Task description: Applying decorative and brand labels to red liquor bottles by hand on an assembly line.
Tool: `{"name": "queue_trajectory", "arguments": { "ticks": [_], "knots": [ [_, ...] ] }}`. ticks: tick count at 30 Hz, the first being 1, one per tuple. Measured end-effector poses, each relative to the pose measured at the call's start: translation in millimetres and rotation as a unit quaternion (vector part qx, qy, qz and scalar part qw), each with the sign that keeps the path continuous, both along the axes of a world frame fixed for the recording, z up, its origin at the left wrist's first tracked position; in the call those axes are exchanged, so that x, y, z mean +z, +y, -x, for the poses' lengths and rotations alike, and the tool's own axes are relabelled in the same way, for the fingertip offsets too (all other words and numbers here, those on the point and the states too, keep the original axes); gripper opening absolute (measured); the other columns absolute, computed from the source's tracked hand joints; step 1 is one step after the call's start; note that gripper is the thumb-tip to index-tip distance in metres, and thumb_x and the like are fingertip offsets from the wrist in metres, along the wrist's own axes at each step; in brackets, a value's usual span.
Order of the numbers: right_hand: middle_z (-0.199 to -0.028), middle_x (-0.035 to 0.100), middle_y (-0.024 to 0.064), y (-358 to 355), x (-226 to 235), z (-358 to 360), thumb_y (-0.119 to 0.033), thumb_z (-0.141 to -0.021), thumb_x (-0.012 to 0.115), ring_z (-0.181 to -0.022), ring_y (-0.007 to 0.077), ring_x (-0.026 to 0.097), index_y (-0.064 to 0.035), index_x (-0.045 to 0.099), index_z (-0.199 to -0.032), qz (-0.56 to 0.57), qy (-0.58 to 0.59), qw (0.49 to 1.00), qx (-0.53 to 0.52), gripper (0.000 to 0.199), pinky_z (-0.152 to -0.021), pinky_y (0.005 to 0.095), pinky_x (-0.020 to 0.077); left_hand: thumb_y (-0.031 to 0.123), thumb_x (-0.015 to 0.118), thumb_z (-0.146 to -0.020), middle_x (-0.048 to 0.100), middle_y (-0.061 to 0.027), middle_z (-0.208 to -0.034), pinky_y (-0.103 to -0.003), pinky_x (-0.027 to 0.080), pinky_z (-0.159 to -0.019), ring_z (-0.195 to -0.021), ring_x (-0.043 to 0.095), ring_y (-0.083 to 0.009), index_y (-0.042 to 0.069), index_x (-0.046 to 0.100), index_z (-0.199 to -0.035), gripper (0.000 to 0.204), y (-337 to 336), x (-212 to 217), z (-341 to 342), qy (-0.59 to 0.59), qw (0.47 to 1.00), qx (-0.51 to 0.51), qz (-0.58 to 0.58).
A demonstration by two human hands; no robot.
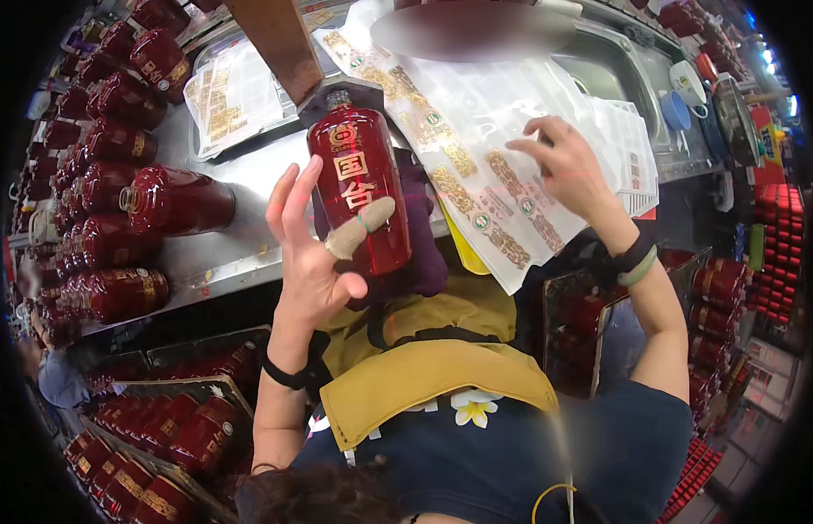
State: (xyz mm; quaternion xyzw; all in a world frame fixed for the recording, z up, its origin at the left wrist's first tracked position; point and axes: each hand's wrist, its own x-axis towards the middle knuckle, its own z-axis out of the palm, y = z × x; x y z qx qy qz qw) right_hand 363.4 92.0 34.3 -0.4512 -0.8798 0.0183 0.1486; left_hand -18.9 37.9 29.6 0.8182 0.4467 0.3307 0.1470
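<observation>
A dark red glass bottle (pixel 391 236) with gold lettering leans on a purple cloth pad (pixel 431 223) in front of me, its neck pointing away toward a metal post. Over the bottle's left side is my left hand (pixel 309 262), its fingers spread. A beige cloth cover (pixel 358 229) with a green band wraps one of its fingers and lies across the bottle's front. My right hand (pixel 571 170) hovers over a white sheet of gold decals (pixel 481 196), fingers bent and apart; I make out nothing in them.
Many red bottles (pixel 105 188) crowd the bench's left side, one lying (pixel 175 201) nearer the middle. A metal tray (pixel 201 144) with decal sheets sits behind the rusty post (pixel 280 44). A steel basin (pixel 603 61) is at the far right. Crates of bottles (pixel 175 419) flank me below.
</observation>
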Motion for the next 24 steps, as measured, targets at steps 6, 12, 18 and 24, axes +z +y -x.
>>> {"name": "queue_trajectory", "arguments": {
  "ticks": [6, 12, 18, 24],
  "knots": [
    [-0.118, 0.063, 0.0080, 1, -22, -20, -0.001, -0.076, 0.069, -0.102, 0.0243, 0.064, -0.0170, 0.071, -0.124, -0.034, -0.130, 0.990, -0.042, 0.050, -0.083, 0.0381, 0.0485, 0.086, 0.023, -0.093, 0.022, -0.0198, -0.163, -0.054, 0.022, -0.123, -0.152, 0.022, -0.0357, 0.000, 0.065, -0.136, 0.105, 0, 0, -8, -0.144, 0.987, 0.073, -0.004],
    [-0.119, 0.064, 0.0148, 112, -28, -94, -0.013, -0.080, 0.074, -0.107, 0.0338, 0.063, -0.0120, 0.070, -0.128, 0.048, -0.150, 0.965, -0.211, 0.048, -0.087, 0.0436, 0.0497, 0.082, 0.018, -0.096, 0.026, -0.0197, -0.161, -0.055, 0.029, -0.122, -0.151, 0.029, -0.0372, -0.009, 0.052, -0.143, 0.108, 2, 6, -15, -0.166, 0.982, 0.088, 0.000],
    [-0.131, 0.066, 0.0185, 162, -42, -125, -0.031, -0.079, 0.083, -0.111, 0.0315, 0.066, -0.0058, 0.072, -0.121, 0.181, 0.047, 0.961, -0.203, 0.051, -0.092, 0.0437, 0.0509, 0.076, 0.029, -0.100, 0.030, -0.0198, -0.160, -0.052, 0.028, -0.121, -0.149, 0.034, -0.0357, -0.005, 0.037, -0.152, 0.097, -1, 8, -10, -0.246, 0.962, 0.112, 0.035],
    [-0.089, 0.074, 0.0195, 156, -3, -144, -0.031, -0.087, 0.074, -0.085, 0.0379, 0.072, -0.0041, 0.078, -0.095, 0.125, -0.239, 0.912, -0.309, 0.028, -0.077, 0.0479, 0.0550, 0.061, 0.023, -0.109, 0.047, -0.0200, -0.150, -0.045, 0.033, -0.117, -0.138, 0.046, -0.0304, -0.006, 0.042, -0.149, 0.080, 4, 9, 15, -0.289, 0.949, 0.118, 0.039]
  ]
}}
